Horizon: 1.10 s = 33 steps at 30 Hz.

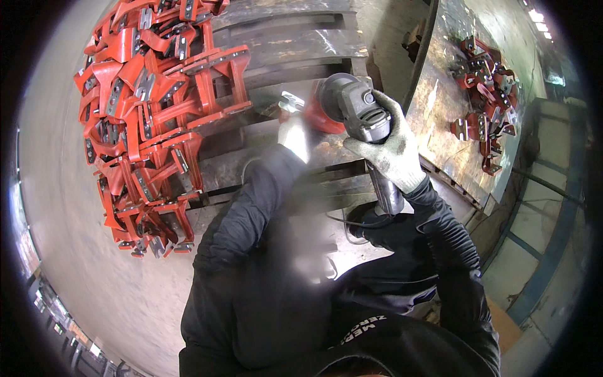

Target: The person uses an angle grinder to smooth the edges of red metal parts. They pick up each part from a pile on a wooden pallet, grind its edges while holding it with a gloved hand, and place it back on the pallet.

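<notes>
My right hand, in a pale work glove, is wrapped round the head of a black angle grinder. Its round disc lies against or just over a red metal bracket; I cannot tell whether they touch. The grinder's body runs back toward me, under my right wrist. My left hand, also gloved, is closed at the bracket's left end, beside a bare metal plate on it. Glare and blur hide part of the left fingers.
A big heap of red metal brackets fills the left of the wooden pallet. More red brackets lie on a worn board at the right. A dark cord trails from the grinder near my legs.
</notes>
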Available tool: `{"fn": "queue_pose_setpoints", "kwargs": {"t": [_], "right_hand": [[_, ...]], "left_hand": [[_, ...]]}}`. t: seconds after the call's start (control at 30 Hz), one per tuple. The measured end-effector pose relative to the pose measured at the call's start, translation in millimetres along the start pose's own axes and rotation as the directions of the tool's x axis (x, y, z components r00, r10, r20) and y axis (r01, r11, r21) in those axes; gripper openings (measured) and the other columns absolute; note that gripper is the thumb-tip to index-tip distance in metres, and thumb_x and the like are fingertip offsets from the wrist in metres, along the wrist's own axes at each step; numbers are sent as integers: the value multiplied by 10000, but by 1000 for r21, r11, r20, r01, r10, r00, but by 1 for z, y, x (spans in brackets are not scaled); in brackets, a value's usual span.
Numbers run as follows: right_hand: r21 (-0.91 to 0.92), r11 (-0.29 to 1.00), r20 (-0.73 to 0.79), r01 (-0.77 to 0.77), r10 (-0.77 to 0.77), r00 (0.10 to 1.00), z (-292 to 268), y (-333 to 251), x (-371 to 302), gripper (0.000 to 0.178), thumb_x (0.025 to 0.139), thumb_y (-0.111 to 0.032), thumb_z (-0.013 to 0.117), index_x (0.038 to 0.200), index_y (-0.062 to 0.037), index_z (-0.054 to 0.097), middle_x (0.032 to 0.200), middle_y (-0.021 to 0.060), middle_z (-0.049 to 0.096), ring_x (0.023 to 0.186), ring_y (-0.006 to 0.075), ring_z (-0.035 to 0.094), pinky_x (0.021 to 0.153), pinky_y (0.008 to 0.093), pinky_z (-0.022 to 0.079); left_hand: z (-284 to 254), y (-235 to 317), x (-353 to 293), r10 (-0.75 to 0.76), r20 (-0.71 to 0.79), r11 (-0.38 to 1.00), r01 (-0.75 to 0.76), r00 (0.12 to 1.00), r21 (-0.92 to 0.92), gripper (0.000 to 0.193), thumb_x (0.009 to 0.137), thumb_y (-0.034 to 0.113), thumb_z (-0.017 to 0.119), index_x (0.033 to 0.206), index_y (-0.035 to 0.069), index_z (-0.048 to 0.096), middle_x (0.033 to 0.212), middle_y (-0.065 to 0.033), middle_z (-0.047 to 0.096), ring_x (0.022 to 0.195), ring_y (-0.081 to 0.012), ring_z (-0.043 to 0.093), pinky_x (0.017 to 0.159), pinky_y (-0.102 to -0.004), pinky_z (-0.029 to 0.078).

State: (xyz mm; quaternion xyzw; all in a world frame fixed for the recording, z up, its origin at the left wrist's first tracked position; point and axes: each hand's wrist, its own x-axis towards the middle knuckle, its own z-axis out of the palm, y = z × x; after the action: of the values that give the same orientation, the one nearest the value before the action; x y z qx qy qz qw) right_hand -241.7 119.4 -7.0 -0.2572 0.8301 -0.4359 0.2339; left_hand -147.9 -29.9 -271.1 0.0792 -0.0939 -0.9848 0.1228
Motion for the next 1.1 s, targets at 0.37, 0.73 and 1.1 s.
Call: {"fn": "queue_pose_setpoints", "kwargs": {"t": [0.37,0.73,1.1], "right_hand": [[-84,994,30,-63,65,997,0,3,-1,927,660,-236,923,1460,-102,474,1282,164,654,1142,244,654,1005,375,516],[-170,981,29,-96,102,994,-8,21,-2,893,665,-196,908,1445,-99,485,1297,151,645,1156,246,644,1012,377,514],[-103,994,52,41,-36,998,-15,19,-11,955,633,-198,926,1459,-67,465,1322,176,618,1195,271,617,1046,403,490]], "left_hand": [[72,36,-8,-300,-336,862,103,893,-496,412,1069,248,326,1418,79,463,1312,-144,568,1116,-322,619,1004,-472,522],[124,64,-16,-31,-659,986,132,752,104,360,1065,267,374,1322,65,525,1307,-172,588,1190,-338,607,1003,-558,550],[127,79,-24,-155,-533,964,244,831,101,358,1057,356,463,1296,106,558,1244,-119,639,1101,-271,668,922,-443,607]]}}
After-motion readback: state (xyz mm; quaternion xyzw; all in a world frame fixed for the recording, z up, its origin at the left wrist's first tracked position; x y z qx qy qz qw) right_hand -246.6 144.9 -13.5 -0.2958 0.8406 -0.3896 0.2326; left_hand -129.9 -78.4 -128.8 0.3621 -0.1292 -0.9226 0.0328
